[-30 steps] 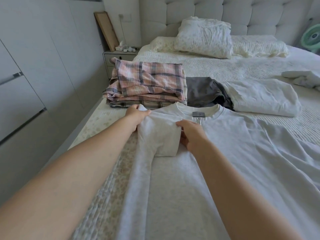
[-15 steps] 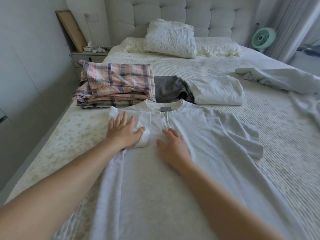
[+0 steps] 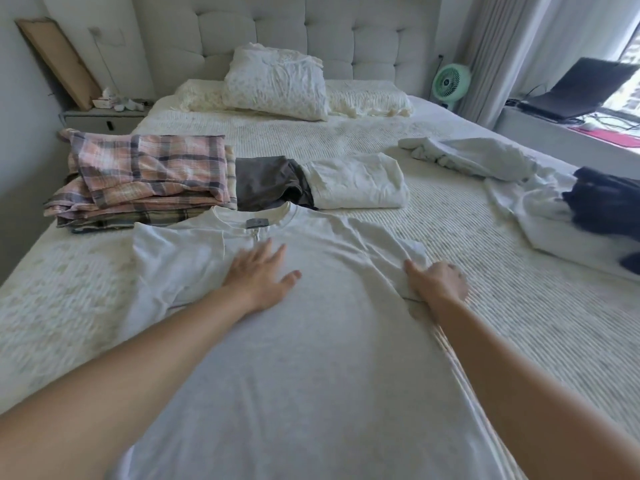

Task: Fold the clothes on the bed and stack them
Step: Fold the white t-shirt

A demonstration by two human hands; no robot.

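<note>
My left hand (image 3: 258,278) presses flat on the grey T-shirt (image 3: 311,358); my right hand (image 3: 437,283) grips its right sleeve (image 3: 410,252).

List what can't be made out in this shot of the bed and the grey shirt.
- Head view: the grey shirt hem is cut off by the bottom edge.
- Right hand is motion-blurred; its grip on the sleeve is unclear.
- Dark garment at the right is blurred.
- Shirt's neck label is too small to read.
- Left hand lies flat on the shirt.
</note>
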